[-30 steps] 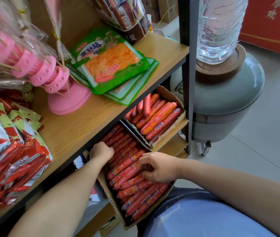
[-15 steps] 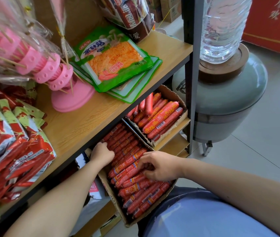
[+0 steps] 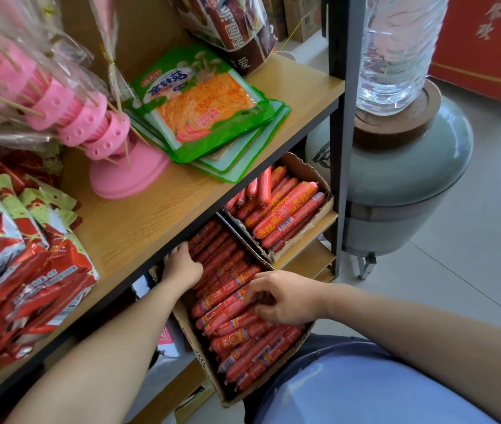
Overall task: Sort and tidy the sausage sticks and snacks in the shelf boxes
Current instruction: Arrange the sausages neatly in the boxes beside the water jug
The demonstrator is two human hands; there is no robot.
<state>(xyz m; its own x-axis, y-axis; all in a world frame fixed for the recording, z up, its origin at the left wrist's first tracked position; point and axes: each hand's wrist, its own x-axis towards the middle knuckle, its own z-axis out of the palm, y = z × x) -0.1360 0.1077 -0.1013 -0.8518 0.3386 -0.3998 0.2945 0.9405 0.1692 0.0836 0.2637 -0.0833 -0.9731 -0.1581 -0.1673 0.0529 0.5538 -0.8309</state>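
On the lower shelf, below the wooden shelf board (image 3: 151,228), two open cardboard boxes sit side by side, touching at a corner. The near box (image 3: 228,400) is pulled partly out from under the board and juts towards the person. It is packed with thin red sausage sticks (image 3: 244,351), lying mostly parallel in close rows, a few skewed near the middle. The far box (image 3: 306,166) holds thicker sausages (image 3: 286,211), most lying flat and one pale red stick standing on end at the back.

The left hand (image 3: 182,266) rests on the sticks at the back left of the near box, at the edge of the shelf board. Its fingers reach in under the board and are hidden, so I cannot tell whether it holds anything. The right hand (image 3: 286,298) sits over the middle of the same box, its fingers and thumb curled narrow, pinching at the sticks beneath them.

On the shelf board lie a stack of green snack packets (image 3: 206,102), a pink skewer stand (image 3: 130,175) and, at the left, a heap of red and green packets (image 3: 29,270). Beside the black shelf post (image 3: 339,117) stands a grey water dispenser (image 3: 408,185) with a clear bottle (image 3: 396,47) upturned on it.
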